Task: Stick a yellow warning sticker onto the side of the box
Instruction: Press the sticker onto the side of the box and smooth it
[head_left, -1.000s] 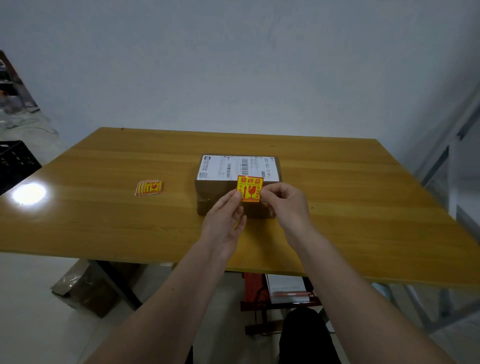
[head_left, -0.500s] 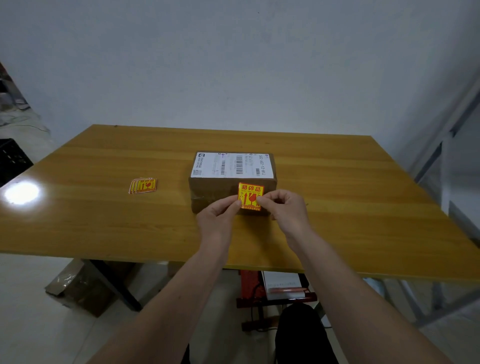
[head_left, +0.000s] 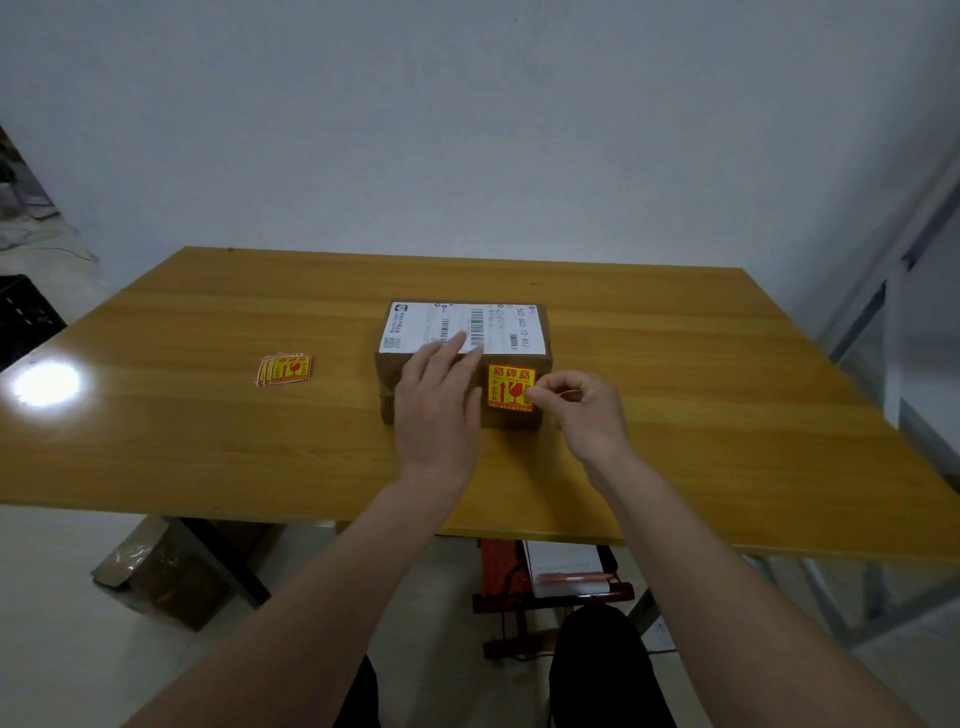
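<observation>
A brown cardboard box (head_left: 511, 420) with a white shipping label on top stands in the middle of the wooden table (head_left: 675, 415). A yellow warning sticker (head_left: 506, 387) with red print lies flat against the box's near side, toward its right end. My left hand (head_left: 439, 402) rests on the box, fingers spread over the label and the near face, just left of the sticker. My right hand (head_left: 584, 410) pinches the sticker's right edge between thumb and forefinger.
A small fanned pile of the same yellow stickers (head_left: 285, 369) lies on the table left of the box. A bright light glare (head_left: 47, 384) marks the table's left edge. Under the table are a red stool (head_left: 550, 582) and a cardboard piece (head_left: 166, 577).
The sticker went from being held up in both hands to lying against the box's near side. My left hand let go of it and moved onto the box.
</observation>
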